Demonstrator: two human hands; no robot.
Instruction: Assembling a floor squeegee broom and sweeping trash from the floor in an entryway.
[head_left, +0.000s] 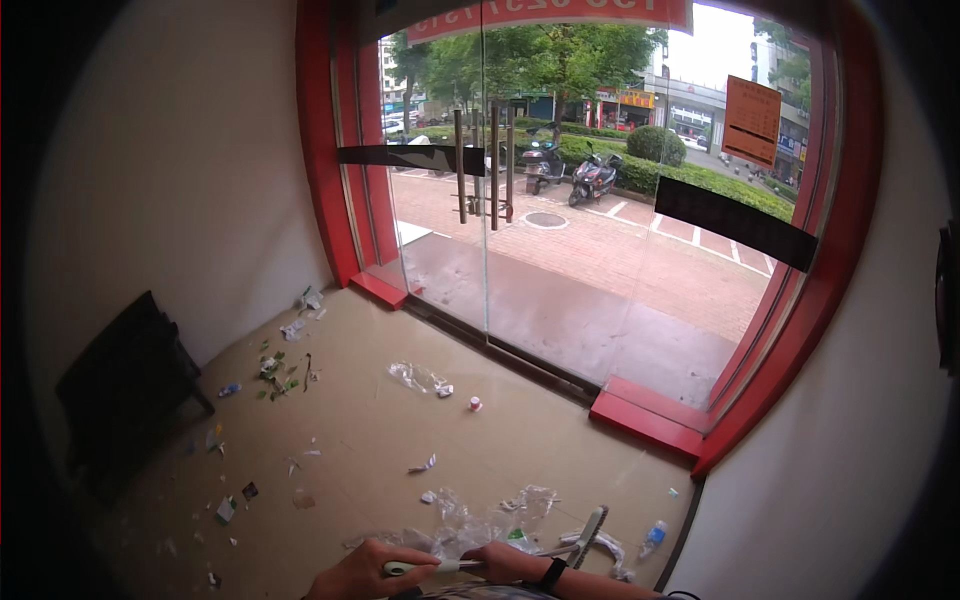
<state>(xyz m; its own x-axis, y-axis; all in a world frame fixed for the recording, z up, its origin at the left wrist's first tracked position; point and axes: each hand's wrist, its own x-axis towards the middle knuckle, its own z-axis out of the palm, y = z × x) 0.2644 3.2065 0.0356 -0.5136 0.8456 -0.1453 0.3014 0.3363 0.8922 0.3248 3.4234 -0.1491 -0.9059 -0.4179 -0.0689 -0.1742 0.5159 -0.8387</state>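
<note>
At the bottom of the head view, my left hand (375, 568) closes around the pale green end of a long-handled floor brush (589, 536). Farther along the same handle, my right hand (506, 562) grips the shaft; a black band is on that wrist. The brush head, with dark bristles, is to the right of my right hand, beside a crumpled white strip (619, 555). Clear plastic film (465, 525) lies crumpled on the tiled floor just beyond both hands. A plastic bottle with a blue label (655, 536) lies farther right, near the wall.
Litter is scattered at left: green leaves (279, 379), crumpled wrappers (292, 328) and a small carton (226, 510). Clear packaging (416, 377) and a small cup (475, 404) lie mid-floor. A dark piece of furniture (135, 375) stands left. Glass doors (484, 262) with red frames stand ahead.
</note>
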